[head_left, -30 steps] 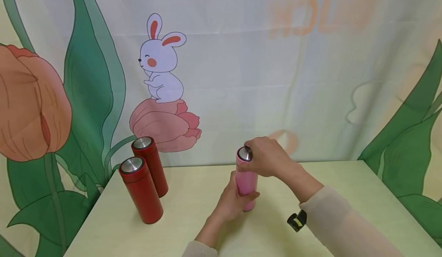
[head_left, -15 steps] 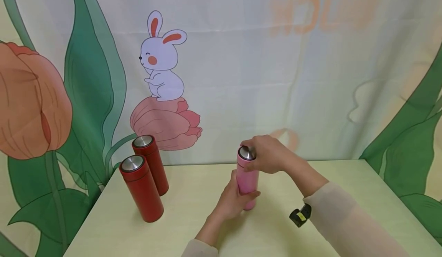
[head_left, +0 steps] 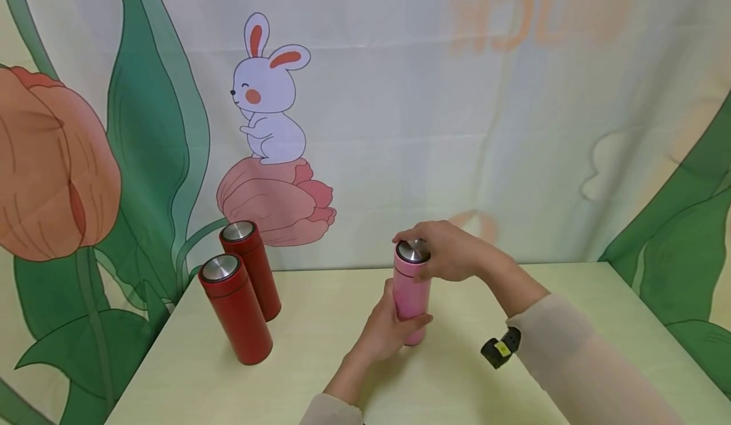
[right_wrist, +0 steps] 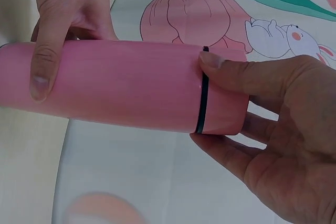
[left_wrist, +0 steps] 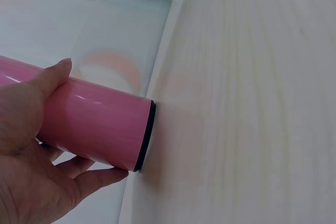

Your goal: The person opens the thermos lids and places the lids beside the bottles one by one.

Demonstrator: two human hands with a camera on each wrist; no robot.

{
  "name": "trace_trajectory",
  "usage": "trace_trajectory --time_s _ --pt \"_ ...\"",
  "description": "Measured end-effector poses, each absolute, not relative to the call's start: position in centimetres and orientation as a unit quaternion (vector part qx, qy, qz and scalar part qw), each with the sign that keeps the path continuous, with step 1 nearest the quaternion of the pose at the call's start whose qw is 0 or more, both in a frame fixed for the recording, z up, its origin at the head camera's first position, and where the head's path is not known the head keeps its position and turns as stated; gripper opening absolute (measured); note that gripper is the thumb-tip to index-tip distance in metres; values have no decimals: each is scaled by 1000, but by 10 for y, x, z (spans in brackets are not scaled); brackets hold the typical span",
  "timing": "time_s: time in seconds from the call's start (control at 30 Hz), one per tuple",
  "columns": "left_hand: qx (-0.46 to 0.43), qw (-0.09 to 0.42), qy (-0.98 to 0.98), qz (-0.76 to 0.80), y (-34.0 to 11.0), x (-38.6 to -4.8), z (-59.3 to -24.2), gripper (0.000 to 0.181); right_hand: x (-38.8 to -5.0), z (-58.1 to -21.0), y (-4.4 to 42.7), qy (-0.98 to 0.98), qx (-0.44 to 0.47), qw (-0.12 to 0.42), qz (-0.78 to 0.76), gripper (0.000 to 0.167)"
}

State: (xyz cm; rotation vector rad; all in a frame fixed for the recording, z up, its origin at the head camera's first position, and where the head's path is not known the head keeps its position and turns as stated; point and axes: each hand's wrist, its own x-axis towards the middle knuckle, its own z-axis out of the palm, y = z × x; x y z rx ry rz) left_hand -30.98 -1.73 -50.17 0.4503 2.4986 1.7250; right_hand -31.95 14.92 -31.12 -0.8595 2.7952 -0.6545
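A pink thermos bottle (head_left: 410, 292) with a silver-topped lid (head_left: 412, 252) stands upright over the table. My left hand (head_left: 379, 330) grips its lower body, thumb on one side and fingers on the other. At the top, my right hand (head_left: 454, 250) holds the lid between thumb and fingers. In the right wrist view the thumb lies by the black ring (right_wrist: 202, 93) below the lid. The left wrist view shows the black-rimmed base (left_wrist: 146, 136) close to the tabletop; whether it touches, I cannot tell.
Two red thermos bottles stand upright on the left of the table (head_left: 320, 374): a front one (head_left: 240, 317) and a rear one (head_left: 258, 273) close behind. A printed curtain (head_left: 377, 127) hangs behind the table. A black device (head_left: 500, 349) sits at the right wrist.
The right hand has turned about the lid, its fingers shifting across the top so more of the silver shows. The left hand keeps its grip. The head view has shifted slightly.
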Motion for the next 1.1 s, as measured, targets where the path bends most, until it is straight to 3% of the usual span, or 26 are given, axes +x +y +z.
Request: trace_trajectory --time_s 0.53,0.93,1.1 --pt "142 38 812 565 -16 -307 -498 73 -319 -315 153 910 -296 83 -277 70" --pt "151 34 814 560 -18 -306 -502 73 -308 -320 146 949 -252 6 -188 84" --pt "157 39 811 562 -19 -306 -502 84 -301 -318 136 966 -212 -18 -144 82"
